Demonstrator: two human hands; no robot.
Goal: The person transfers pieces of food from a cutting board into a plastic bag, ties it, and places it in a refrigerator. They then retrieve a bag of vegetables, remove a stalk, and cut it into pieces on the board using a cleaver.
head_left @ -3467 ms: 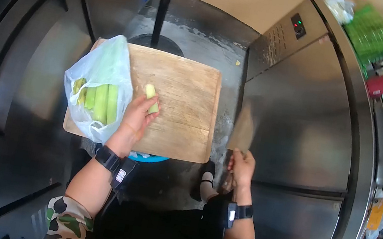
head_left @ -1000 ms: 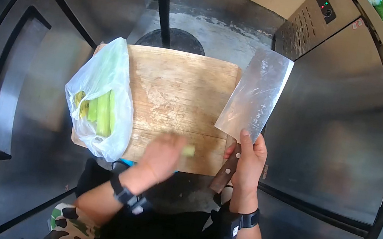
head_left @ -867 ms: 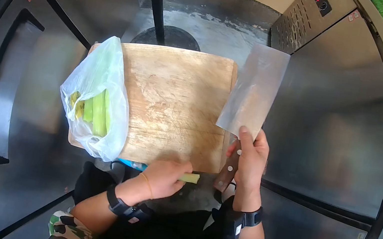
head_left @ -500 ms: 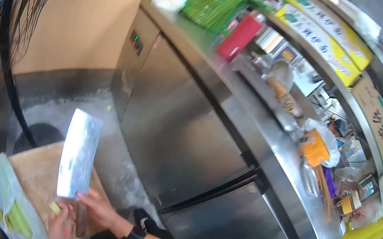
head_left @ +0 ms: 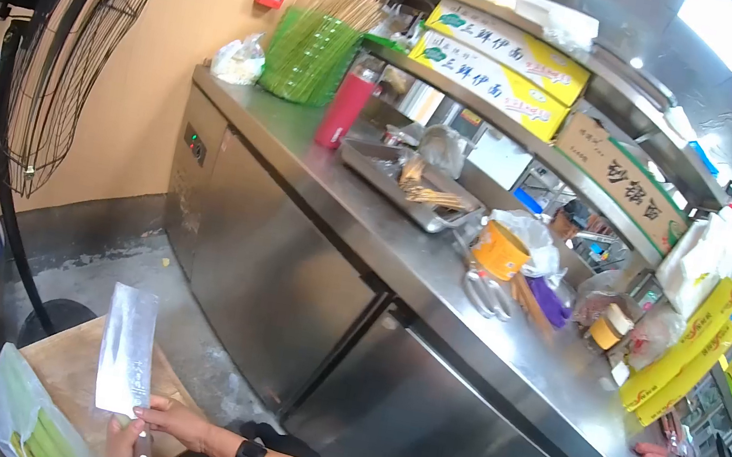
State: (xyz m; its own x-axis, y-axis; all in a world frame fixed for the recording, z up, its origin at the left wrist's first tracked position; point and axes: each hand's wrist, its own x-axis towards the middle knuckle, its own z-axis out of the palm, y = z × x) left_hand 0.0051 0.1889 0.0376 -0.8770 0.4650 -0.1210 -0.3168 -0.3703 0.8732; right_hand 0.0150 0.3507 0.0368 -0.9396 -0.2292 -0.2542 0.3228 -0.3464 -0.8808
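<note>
A cleaver (head_left: pixel 128 349) is held upright over a wooden cutting board (head_left: pixel 69 353), its wide blade pointing up and its dark handle down. My right hand (head_left: pixel 177 422) is closed on it where the blade meets the handle. Just left of the handle, my left hand (head_left: pixel 121 447) is closed, with its fingers bent. What it pinches is too small and partly hidden to make out. To its left, a clear plastic bag (head_left: pixel 12 377) holds long pale green stalks (head_left: pixel 45 441).
A steel counter (head_left: pixel 284 142) with cabinet doors runs along the right. On it stand a red bottle (head_left: pixel 345 109), a metal tray (head_left: pixel 412 183), an orange tub (head_left: pixel 501 249) and a green basket of skewers (head_left: pixel 310 55). Noodle boxes (head_left: pixel 499 67) fill a shelf. A person (head_left: pixel 569 220) is visible beyond.
My view has swung up and right, showing more of the shelf. The cleaver appears lower in view, still in my right hand. The short green piece in my left hand no longer shows clearly.
</note>
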